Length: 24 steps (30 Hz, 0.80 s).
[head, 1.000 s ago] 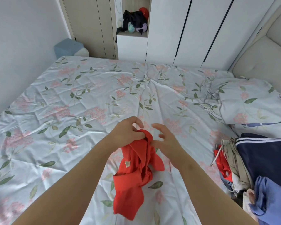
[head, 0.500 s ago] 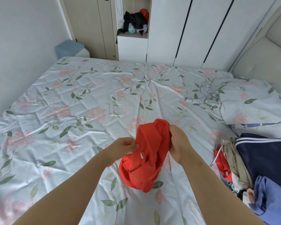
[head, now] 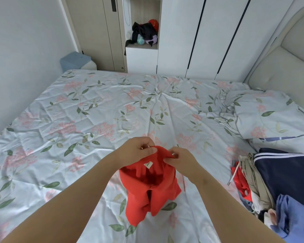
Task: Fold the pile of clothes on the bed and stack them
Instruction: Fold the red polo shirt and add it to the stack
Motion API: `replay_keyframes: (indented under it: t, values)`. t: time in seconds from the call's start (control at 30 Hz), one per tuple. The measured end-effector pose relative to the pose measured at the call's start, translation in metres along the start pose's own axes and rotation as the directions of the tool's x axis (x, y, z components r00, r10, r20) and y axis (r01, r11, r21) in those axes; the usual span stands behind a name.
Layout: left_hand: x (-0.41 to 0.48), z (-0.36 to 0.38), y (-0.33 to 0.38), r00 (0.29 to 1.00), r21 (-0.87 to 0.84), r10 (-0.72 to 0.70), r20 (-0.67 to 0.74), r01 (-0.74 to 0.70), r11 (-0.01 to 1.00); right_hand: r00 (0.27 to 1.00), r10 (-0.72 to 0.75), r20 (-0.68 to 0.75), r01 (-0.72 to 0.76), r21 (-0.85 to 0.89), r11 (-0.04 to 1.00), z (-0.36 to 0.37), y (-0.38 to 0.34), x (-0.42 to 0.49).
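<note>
Red garment [head: 147, 192] is regripped vs. prev. frame: top edge is pinched by left hand [head: 139, 152] and right hand [head: 183, 161], label [head: 148, 164] exposed. Orientation is judged found; spreading pending.

You hold the red top [head: 147, 188] up by its bunched neckline, white label showing inside, its crumpled lower folds hanging low over the bed [head: 77, 120], while the pile [head: 277, 178] of navy, beige, red and blue clothes lies unfolded at your right.
</note>
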<state>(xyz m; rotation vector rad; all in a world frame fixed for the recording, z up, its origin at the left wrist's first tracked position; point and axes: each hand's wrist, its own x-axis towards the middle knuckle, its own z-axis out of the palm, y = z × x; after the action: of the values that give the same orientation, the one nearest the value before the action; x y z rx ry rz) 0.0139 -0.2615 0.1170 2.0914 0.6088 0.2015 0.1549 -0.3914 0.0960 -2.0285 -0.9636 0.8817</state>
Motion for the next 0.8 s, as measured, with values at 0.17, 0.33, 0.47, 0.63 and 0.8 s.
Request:
replay_keyframes:
  t: [0.17, 0.33, 0.47, 0.63, 0.8]
  values:
    - [-0.002, -0.007, -0.018, 0.987, 0.519, -0.087, 0.134, 0.005, 0.855, 0.99, 0.042, -0.134, -0.035, 0.056, 0.998, -0.003, 0.0, 0.008]
    - [-0.003, -0.024, -0.04, 0.968, 0.38, -0.206, -0.14, 0.245, 0.892, 0.958, 0.089, -0.274, -0.039, 0.182, 0.982, -0.026, -0.003, 0.01]
    - [0.003, -0.046, -0.025, 0.936, -0.15, -0.269, -0.228, 0.239, 0.959, 0.948, -0.027, -0.317, 0.053, 0.072, 0.996, -0.043, -0.019, 0.012]
    - [0.014, -0.081, 0.016, 0.957, -0.244, -0.153, -0.247, 0.092, 0.965, 0.869, -0.23, -0.437, 0.194, -0.127, 0.973, -0.067, -0.051, 0.02]
    - [0.007, -0.128, 0.058, 0.985, -0.095, 0.08, -0.155, -0.096, 0.991, 0.776, -0.375, -0.507, 0.348, -0.152, 0.925, -0.098, -0.084, 0.017]
